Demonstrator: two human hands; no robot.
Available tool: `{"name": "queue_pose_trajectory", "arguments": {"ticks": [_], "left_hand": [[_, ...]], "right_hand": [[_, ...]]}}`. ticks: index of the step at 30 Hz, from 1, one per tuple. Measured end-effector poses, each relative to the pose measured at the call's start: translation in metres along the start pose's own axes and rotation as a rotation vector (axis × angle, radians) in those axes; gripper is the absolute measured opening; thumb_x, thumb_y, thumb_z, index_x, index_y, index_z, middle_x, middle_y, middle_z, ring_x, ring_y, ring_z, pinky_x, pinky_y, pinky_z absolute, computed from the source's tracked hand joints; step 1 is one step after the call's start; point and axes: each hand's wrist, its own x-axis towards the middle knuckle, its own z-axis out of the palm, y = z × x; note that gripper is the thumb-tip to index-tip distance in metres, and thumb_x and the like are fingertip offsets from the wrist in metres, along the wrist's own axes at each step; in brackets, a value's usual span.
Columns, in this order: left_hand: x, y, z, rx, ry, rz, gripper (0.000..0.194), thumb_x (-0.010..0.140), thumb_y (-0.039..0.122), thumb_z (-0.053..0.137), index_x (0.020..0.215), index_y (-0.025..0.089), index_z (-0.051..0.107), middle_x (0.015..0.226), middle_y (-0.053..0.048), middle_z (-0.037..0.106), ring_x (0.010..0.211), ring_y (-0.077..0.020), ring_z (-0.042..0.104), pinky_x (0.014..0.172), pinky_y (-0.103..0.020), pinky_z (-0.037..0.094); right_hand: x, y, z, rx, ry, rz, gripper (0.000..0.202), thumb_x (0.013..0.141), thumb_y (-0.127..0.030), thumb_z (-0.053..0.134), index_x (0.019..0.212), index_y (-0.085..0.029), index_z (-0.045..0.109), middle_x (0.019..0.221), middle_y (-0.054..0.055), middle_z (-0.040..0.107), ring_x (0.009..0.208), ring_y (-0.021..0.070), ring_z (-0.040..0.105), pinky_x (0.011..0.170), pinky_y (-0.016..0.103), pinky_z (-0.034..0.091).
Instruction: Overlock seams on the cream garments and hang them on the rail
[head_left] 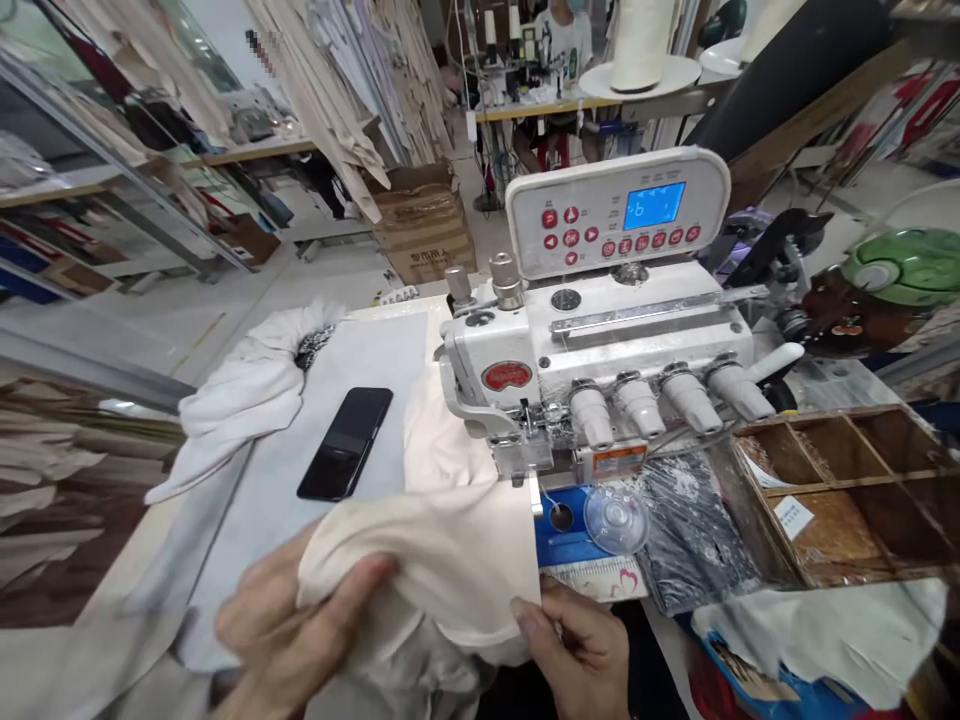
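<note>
Cream fabric (465, 560), pinched by your right hand (585, 645), runs its straight edge forward to the sewing machine (622, 345); your left hand (296, 620), farther from that edge, clasps a fold

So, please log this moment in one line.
left hand: holds cream fabric; right hand: pinches fabric edge; white sewing machine: blue screen lit; black rectangular phone: lying flat

Left hand (296, 620): placed at lower left, reaching up and rightward, closed in a grip.
Left thumb (364, 582): stretched on top, toward upper right.
Left fingers: curled under, tips hidden.
Right hand (589, 645): placed right of lower centre, reaching up and leftward, pinching.
Right thumb (534, 628): pointing up-left, nail visible.
Both hands: bare, well apart, at similar height.
</note>
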Motion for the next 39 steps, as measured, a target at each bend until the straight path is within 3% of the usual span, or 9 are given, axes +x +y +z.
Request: {"name": "queue_pose_trajectory", "arguments": {"ticks": [5, 9, 12, 15, 19, 24, 28, 33, 39], "left_hand": [[0.095, 0.003, 0.029, -0.186, 0.095, 0.193, 0.053, 0.085, 0.020, 0.071, 0.047, 0.017, 0.035, 0.047, 0.007, 0.027, 0.043, -0.0052, 0.024, 0.043, -0.023, 0.019], [0.141, -0.005, 0.054, -0.199, 0.193, 0.239, 0.055, 0.088, 0.024, 0.070, 0.048, 0.017, 0.033, 0.050, 0.007, 0.026, 0.047, -0.0065, 0.024, 0.047, -0.025, 0.023], [0.105, -0.023, 0.062, 0.022, 0.193, 0.195, 0.023, 0.091, 0.039, 0.070, 0.079, 0.020, 0.072, 0.080, -0.003, 0.063, 0.078, -0.0170, 0.061, 0.076, -0.032, 0.051], [0.023, -0.041, 0.053, 0.073, -0.109, 0.136, 0.066, 0.094, 0.058, 0.062, 0.149, 0.023, 0.053, 0.141, -0.015, 0.061, 0.130, -0.0355, 0.059, 0.101, -0.052, 0.055], [-0.047, -0.056, 0.022, 0.092, -0.337, 0.161, 0.036, 0.095, 0.040, 0.066, 0.129, 0.027, 0.068, 0.100, -0.009, 0.073, 0.083, -0.0262, 0.073, 0.064, -0.034, 0.063], [-0.031, -0.033, 0.006, 0.273, 0.083, 0.377, 0.040, 0.086, 0.019, 0.073, 0.125, 0.026, 0.071, 0.114, -0.010, 0.068, 0.105, -0.0264, 0.068, 0.093, -0.039, 0.060], [-0.019, -0.003, 0.040, 0.102, -0.053, 0.747, 0.029, 0.090, 0.008, 0.064, 0.113, 0.022, 0.074, 0.102, -0.005, 0.073, 0.103, -0.0189, 0.071, 0.118, -0.041, 0.047], [-0.013, 0.012, 0.073, 0.006, -0.071, 0.644, 0.030, 0.096, 0.005, 0.053, 0.122, 0.012, 0.069, 0.107, -0.010, 0.076, 0.114, -0.0190, 0.072, 0.124, -0.044, 0.041], [0.009, 0.015, 0.065, 0.024, -0.245, 0.615, 0.044, 0.099, 0.003, 0.046, 0.138, 0.015, 0.062, 0.109, -0.008, 0.075, 0.116, -0.0167, 0.070, 0.126, -0.041, 0.038]], "right_hand": [[0.040, -0.031, 0.002, -0.035, -0.091, -0.147, 0.044, 0.094, -0.039, 0.066, 0.053, -0.024, 0.065, 0.050, 0.001, 0.051, 0.046, 0.0195, 0.049, 0.044, 0.032, 0.040], [0.056, -0.039, 0.002, -0.129, -0.009, -0.289, 0.040, 0.097, -0.037, 0.066, 0.060, -0.022, 0.069, 0.050, -0.001, 0.051, 0.046, 0.0176, 0.050, 0.042, 0.029, 0.041], [0.050, -0.040, 0.000, -0.158, 0.004, -0.374, 0.033, 0.098, -0.031, 0.065, 0.067, -0.020, 0.070, 0.055, -0.002, 0.056, 0.047, 0.0146, 0.050, 0.043, 0.025, 0.042], [0.041, -0.041, -0.005, -0.237, -0.001, -0.472, 0.034, 0.098, -0.019, 0.063, 0.064, -0.020, 0.064, 0.054, -0.004, 0.052, 0.046, 0.0116, 0.048, 0.042, 0.022, 0.041], [0.040, -0.034, -0.004, -0.327, 0.010, -0.671, 0.028, 0.097, -0.009, 0.061, 0.072, -0.020, 0.066, 0.070, 0.002, 0.068, 0.054, 0.0118, 0.062, 0.050, 0.020, 0.052], [0.036, -0.016, 0.006, -0.281, 0.114, -0.708, 0.021, 0.097, -0.008, 0.062, 0.100, -0.023, 0.076, 0.113, 0.008, 0.077, 0.095, 0.0189, 0.077, 0.076, 0.023, 0.065], [0.028, -0.014, 0.006, -0.154, 0.201, -0.543, 0.018, 0.097, -0.012, 0.065, 0.094, -0.024, 0.078, 0.097, 0.004, 0.077, 0.088, 0.0168, 0.076, 0.076, 0.022, 0.063], [0.025, -0.021, 0.001, -0.087, 0.162, -0.390, 0.026, 0.097, -0.020, 0.069, 0.072, -0.021, 0.074, 0.071, 0.000, 0.075, 0.055, 0.0120, 0.066, 0.054, 0.017, 0.055], [0.039, -0.026, 0.002, -0.026, 0.124, -0.357, 0.028, 0.094, -0.020, 0.071, 0.067, -0.023, 0.072, 0.065, -0.001, 0.071, 0.054, 0.0137, 0.065, 0.054, 0.020, 0.056]]}}
